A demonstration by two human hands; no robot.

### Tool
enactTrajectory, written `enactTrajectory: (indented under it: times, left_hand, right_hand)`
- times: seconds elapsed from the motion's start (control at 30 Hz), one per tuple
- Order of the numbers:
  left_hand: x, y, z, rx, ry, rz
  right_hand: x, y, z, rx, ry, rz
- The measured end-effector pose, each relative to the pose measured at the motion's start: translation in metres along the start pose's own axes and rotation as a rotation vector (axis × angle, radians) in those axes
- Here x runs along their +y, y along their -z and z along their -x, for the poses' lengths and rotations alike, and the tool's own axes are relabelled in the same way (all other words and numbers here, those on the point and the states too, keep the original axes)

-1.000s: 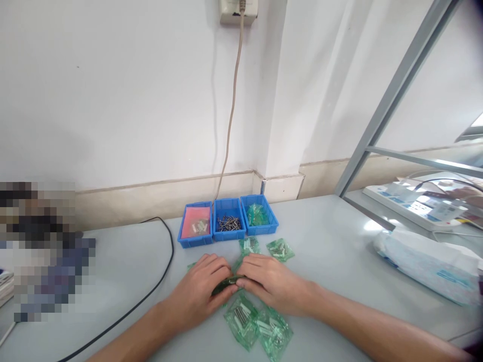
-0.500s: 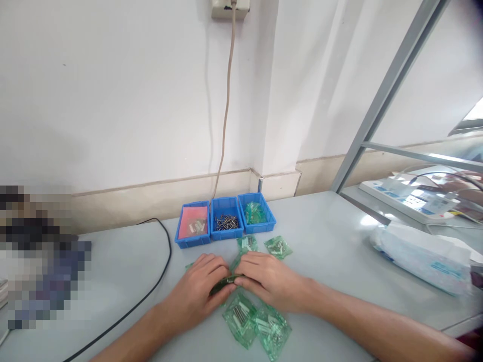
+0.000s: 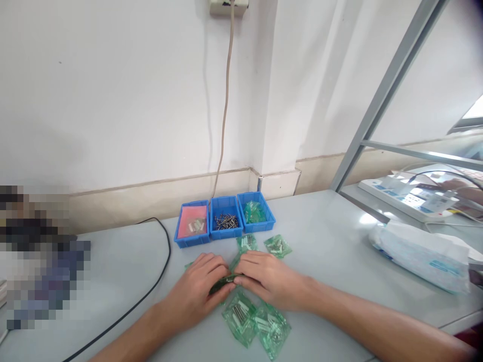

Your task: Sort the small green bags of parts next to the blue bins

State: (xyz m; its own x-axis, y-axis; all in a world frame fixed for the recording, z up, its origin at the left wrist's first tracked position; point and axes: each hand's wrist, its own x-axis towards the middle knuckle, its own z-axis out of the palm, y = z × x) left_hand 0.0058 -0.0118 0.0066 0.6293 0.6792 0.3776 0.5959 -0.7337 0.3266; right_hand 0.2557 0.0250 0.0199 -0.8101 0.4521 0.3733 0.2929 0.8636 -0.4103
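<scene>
Between my two hands is a small green plastic bag (image 3: 221, 284), its edge pinched by the fingers and mostly covered by them. My left hand (image 3: 202, 284) is closed on its left part, thumb below and fingers above. My right hand (image 3: 266, 279) pinches the right end, fingertips meeting those of the left. Just below lie two filled green bags, one with screws and white plugs (image 3: 240, 317), the other with similar small parts (image 3: 272, 329). Beyond the hands rest another green bag (image 3: 247, 243) and a further one (image 3: 278, 246), both with small parts inside.
Three blue bins stand behind: one with a pink sheet and white plugs (image 3: 194, 223), one with screws (image 3: 226, 221), one with green bags (image 3: 253, 212). A black cable (image 3: 166, 251) runs along the left. At right lie a tissue pack (image 3: 422, 256) and a power strip (image 3: 400, 201).
Almost nothing differs. Both hands keep their pinch on the green bag, and the view has shifted very slightly.
</scene>
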Motion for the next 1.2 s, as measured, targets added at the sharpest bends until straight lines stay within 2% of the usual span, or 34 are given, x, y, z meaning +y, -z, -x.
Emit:
enactTrajectory:
  times: [0.63, 1.2]
  left_hand:
    - [-0.0016, -0.0005, 0.0009, -0.028, 0.021, 0.005]
    - [-0.0025, -0.0014, 0.0006, -0.002, 0.007, -0.002]
  right_hand:
    - [0.0017, -0.0008, 0.0017, -0.001, -0.001, -0.016]
    - [0.0016, -0.001, 0.0005, 0.018, 0.008, -0.022]
